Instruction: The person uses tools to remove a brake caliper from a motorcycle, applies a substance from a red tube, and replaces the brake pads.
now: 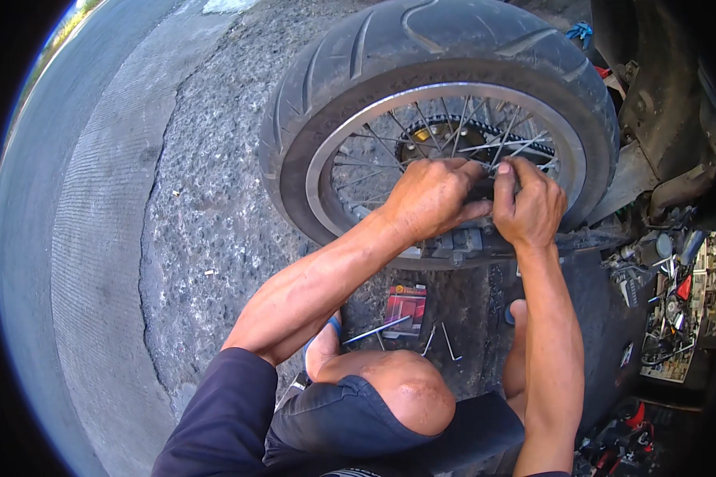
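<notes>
curling close together, the bare left hand [431, 197] and bare right hand [531, 205] had fingers bent inward; whatever they gripped was too hidden to tell. the black-tyred, silver-rimmed spoked wheel [445, 48] lay mostly beyond them, spreading far, left and right, its spokes just behind their fingertips. nearer, a red rectangular package [406, 300] and a long silver rod-shaped tool [374, 331] lay on the ground.

Left grip [436, 197] beside right grip [537, 208], fingers [504, 191] curled
</notes>
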`<state>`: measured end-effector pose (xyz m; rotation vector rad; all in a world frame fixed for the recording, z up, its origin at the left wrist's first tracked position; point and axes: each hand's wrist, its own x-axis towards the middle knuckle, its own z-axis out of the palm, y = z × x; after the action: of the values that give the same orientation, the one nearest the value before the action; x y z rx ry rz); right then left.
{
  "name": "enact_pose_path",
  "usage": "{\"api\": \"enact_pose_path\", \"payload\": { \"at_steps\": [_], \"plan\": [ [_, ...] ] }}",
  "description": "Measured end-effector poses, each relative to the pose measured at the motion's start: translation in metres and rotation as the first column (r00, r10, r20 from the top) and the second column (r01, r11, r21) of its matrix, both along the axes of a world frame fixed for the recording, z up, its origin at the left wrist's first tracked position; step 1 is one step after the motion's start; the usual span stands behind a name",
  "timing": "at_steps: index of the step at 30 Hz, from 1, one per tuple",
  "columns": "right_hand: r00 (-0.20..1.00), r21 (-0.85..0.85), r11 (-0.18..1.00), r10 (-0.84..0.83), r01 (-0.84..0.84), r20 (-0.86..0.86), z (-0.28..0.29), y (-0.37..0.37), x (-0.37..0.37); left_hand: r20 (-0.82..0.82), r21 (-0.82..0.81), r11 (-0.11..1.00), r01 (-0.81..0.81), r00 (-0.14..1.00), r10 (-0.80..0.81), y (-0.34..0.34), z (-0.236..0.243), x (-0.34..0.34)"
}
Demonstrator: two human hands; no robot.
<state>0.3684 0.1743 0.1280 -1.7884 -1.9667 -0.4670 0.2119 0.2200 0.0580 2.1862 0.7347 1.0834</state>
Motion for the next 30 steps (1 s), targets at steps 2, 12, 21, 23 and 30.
{"api": "enact_pose_path", "payload": {
  "at_steps": [2,12,21,23,30],
  "plan": [
    [0.984,-0.070,0.998,-0.013,0.001,-0.179,-0.001,0.000,0.010,0.023,0.024,1.000,0.018,1.000,-0.018,-0.003,-0.003,-0.002],
    [0.972,-0.189,0.982,-0.058,0.014,-0.229,0.009,0.011,0.017,-0.027,0.084,0.992,-0.096,0.995,0.098,-0.003,0.003,0.007],
    [0.962,-0.186,0.982,-0.042,-0.009,-0.269,0.011,0.011,0.014,0.058,0.023,0.984,-0.178,0.983,0.177,-0.011,-0.001,0.008],
    [0.952,-0.218,0.976,-0.066,-0.001,-0.299,0.009,0.011,0.013,0.029,-0.041,0.985,-0.170,0.985,0.171,-0.012,-0.005,0.009],
    [0.949,-0.208,0.977,-0.025,-0.044,-0.315,0.015,0.012,0.020,0.015,0.001,0.983,-0.186,0.982,0.186,-0.005,0.002,0.010]
  ]
}}
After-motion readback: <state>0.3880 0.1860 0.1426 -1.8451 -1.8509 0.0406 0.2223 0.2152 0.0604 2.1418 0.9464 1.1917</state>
